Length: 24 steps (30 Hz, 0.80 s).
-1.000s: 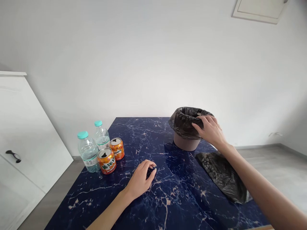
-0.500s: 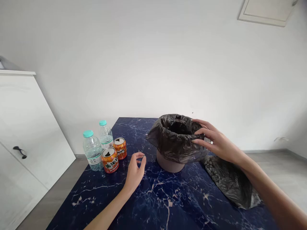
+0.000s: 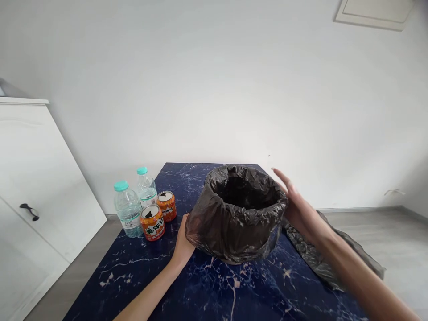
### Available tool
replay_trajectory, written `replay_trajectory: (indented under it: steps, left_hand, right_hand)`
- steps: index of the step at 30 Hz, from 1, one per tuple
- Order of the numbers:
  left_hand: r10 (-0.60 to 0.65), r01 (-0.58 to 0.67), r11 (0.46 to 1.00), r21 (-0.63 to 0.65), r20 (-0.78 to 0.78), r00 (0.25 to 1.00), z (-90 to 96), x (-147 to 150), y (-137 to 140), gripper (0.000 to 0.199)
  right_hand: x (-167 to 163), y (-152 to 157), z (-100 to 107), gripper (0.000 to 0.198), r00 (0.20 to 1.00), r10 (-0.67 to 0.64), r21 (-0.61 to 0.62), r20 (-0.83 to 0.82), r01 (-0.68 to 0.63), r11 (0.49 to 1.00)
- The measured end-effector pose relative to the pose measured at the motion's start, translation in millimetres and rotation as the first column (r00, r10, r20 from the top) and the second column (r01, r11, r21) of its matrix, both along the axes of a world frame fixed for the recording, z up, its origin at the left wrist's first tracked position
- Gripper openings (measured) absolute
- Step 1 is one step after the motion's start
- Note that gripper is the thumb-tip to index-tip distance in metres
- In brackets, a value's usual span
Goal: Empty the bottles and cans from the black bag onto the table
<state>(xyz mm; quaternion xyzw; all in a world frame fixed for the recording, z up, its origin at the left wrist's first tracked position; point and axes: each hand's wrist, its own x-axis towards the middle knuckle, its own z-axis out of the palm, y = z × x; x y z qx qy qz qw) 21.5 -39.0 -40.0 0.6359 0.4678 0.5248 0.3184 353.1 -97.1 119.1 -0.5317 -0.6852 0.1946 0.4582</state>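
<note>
A small round bin lined with a black plastic bag (image 3: 234, 223) stands in the middle of the dark blue marbled table (image 3: 207, 290). My left hand (image 3: 183, 243) rests against the bin's left side, its fingers hidden behind the bag. My right hand (image 3: 297, 207) lies flat against the bin's right side, fingers stretched out. The bin sits between both hands, close to me.
Two water bottles (image 3: 128, 215) with teal caps and two opened orange cans (image 3: 152, 222) stand at the table's left edge. A loose black bag (image 3: 321, 263) lies on the right of the table. A white cabinet (image 3: 30, 191) stands to the left, a white wall behind.
The bin has slid from the far right of the table toward me and to the middle. My left hand left the tabletop and came up against the bin's left side.
</note>
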Motion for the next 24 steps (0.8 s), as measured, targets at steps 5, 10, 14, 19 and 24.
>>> replay_trajectory:
  steps: [5,10,14,19,24]
  left_hand:
    - [0.009,-0.009,1.0,0.017,-0.006,1.0,-0.4,-1.0,2.7,0.05]
    - [0.022,-0.022,1.0,0.018,-0.021,1.0,-0.1,-2.1,4.7,0.052]
    - [-0.008,0.01,1.0,0.023,-0.061,0.998,4.0,-2.7,2.9,0.045]
    - [-0.08,0.093,0.994,0.056,-0.204,0.976,10.1,-6.0,-0.2,0.033]
    - [-0.077,0.139,0.981,0.133,-0.389,0.918,7.3,-7.5,-2.6,0.042]
  right_hand:
    - [-36.2,14.5,-18.8,0.081,0.868,-0.027,-0.148,-0.496,-0.054,0.987]
    - [-23.5,28.9,-56.2,0.075,0.882,-0.105,-0.055,-0.459,0.09,0.994]
    - [0.4,43.9,-101.0,0.078,0.936,-0.293,-0.002,-0.194,0.298,0.955]
    - [10.2,51.0,-146.6,0.06,0.975,-0.21,-0.045,0.071,0.213,0.976]
    - [16.8,50.2,-167.8,0.061,0.946,-0.102,-0.082,0.306,0.133,0.988]
